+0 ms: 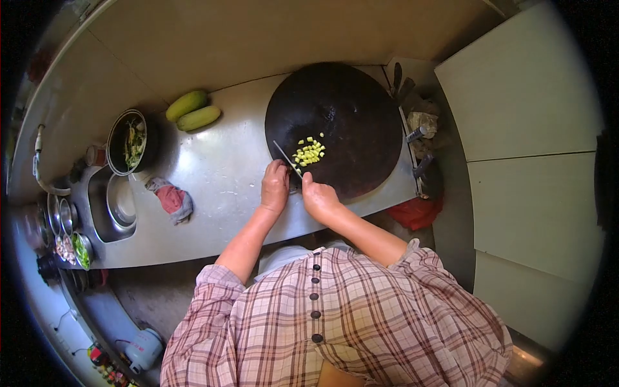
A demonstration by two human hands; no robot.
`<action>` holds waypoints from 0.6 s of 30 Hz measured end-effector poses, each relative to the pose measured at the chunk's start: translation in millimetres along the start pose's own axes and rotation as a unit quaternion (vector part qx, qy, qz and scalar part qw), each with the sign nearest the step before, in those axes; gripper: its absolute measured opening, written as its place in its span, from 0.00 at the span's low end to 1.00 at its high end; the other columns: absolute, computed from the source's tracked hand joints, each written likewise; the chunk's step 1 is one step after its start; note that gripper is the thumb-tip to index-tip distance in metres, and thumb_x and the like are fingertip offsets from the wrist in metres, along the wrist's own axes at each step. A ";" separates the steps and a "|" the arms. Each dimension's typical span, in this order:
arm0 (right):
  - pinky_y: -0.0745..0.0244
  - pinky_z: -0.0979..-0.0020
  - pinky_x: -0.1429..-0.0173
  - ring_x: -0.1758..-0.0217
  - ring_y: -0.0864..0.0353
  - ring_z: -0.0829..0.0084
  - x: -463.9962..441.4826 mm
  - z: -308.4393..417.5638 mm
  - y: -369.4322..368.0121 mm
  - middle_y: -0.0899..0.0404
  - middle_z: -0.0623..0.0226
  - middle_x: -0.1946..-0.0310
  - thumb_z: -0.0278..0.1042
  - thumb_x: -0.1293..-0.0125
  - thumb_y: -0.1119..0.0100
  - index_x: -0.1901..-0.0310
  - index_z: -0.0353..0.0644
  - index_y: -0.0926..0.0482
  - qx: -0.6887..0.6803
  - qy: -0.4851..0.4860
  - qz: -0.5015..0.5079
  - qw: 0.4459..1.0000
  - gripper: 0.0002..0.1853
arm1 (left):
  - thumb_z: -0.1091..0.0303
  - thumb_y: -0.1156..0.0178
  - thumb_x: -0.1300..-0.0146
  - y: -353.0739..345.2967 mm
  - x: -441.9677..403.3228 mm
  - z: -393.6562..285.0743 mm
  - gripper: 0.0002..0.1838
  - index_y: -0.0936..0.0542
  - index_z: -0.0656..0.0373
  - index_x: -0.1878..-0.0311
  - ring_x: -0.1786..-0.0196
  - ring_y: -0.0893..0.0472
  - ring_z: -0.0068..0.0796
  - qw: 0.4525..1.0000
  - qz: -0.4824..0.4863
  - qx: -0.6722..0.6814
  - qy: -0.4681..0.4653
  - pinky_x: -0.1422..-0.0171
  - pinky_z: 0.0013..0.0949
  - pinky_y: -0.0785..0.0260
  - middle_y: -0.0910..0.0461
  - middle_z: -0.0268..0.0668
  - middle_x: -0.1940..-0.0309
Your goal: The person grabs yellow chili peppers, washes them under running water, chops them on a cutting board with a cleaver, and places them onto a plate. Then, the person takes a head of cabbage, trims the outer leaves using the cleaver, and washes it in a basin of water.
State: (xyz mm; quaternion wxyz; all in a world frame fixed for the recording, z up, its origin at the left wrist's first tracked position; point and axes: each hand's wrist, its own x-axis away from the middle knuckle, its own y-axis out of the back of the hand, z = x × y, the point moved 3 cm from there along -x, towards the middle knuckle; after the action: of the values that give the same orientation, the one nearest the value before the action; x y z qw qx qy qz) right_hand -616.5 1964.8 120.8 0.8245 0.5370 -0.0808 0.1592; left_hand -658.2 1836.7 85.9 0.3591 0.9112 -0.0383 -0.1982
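My right hand (320, 197) is wrapped round the handle of a kitchen knife (287, 158), whose blade stands on edge near the front left of a round dark chopping board (361, 135). Just left of the blade, my left hand (276, 186) has its fingers curled and pressed together at the board's edge. Whatever lies under those fingertips is hidden. Small pale green diced pieces (310, 152) are heaped to the right of the blade, with a few strays around them.
Two green gourds (198, 118) lie at the back of the steel counter (225, 168). A pot of greens (133, 143), a crumpled cloth (173, 200) and a sink (101, 216) holding a basin are at left. Knives (416, 134) stand in a rack at right.
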 end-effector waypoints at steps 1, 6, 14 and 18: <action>0.24 0.48 0.67 0.71 0.19 0.44 -1.6 -3.9 -2.6 0.22 0.42 0.78 0.30 0.36 0.55 0.58 0.30 0.37 -0.021 -0.001 -0.012 1.000 0.10 | 0.80 0.41 0.47 -0.6 1.2 0.0 0.07 0.24 0.65 0.64 0.56 0.24 0.49 1.000 -0.003 -0.002 -0.004 0.52 0.42 0.29 0.25 0.47 0.60; 0.28 0.44 0.68 0.73 0.22 0.41 4.1 -31.2 9.1 0.24 0.41 0.80 0.37 0.32 0.54 0.58 0.35 0.38 -0.169 0.001 -0.103 0.980 0.12 | 0.79 0.40 0.47 -1.2 -7.2 -5.2 0.07 0.23 0.64 0.63 0.56 0.24 0.48 1.000 -0.009 0.013 -0.005 0.51 0.42 0.29 0.25 0.47 0.61; 0.33 0.69 0.87 0.90 0.31 0.73 16.4 -88.8 18.7 0.28 0.60 0.83 0.33 0.28 0.59 0.58 0.38 0.37 -0.599 -0.164 -0.126 0.774 0.07 | 0.66 0.35 0.46 -7.6 -30.2 -7.9 0.30 0.32 0.61 0.40 0.37 0.34 0.51 0.997 0.028 0.020 -0.068 0.33 0.46 0.42 0.33 0.49 0.41; 0.28 0.69 0.83 0.87 0.29 0.73 21.3 -92.1 1.3 0.26 0.60 0.80 0.34 0.26 0.60 0.53 0.37 0.37 -0.662 -0.199 -0.085 0.718 0.09 | 0.52 0.35 0.46 -17.7 -50.4 -9.5 0.44 0.44 0.58 0.29 0.26 0.48 0.48 0.983 0.136 -0.033 -0.117 0.24 0.50 0.58 0.46 0.48 0.29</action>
State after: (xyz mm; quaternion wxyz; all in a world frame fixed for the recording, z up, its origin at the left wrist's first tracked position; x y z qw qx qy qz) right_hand -600.5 2052.9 90.6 0.9446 -0.1214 -0.2819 -0.1166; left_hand -702.1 1866.5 97.1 0.4056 0.8555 -0.1974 -0.2541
